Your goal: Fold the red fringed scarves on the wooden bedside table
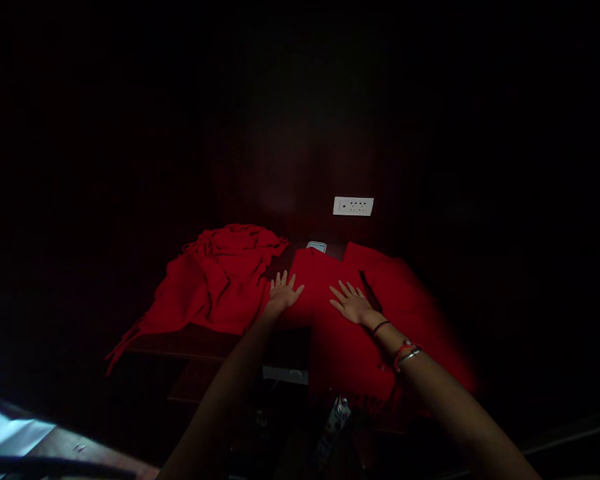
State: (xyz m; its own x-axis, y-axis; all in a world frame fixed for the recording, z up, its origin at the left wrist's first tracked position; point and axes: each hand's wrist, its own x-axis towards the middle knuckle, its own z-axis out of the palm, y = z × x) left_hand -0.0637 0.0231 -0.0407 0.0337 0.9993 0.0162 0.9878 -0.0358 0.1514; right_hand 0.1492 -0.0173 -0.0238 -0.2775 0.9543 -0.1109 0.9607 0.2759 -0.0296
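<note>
A red fringed cloth that looks like a scarf lies over the dark table, one part hanging over the front edge. My left hand rests on the cloth at its left part, fingers spread. On the same cloth, to the right, my right hand lies flat with its fingers apart. Bracelets circle my right wrist. To the left, a rumpled heap of red fringed cloth spreads to the table's front edge. More red cloth lies right of my right hand. Whether these pieces join is hard to tell.
At the back of the table lies a phone with a lit screen. A white socket plate is on the dark wall behind. Under the table edge are a pale object and a patterned item. The surroundings are very dark.
</note>
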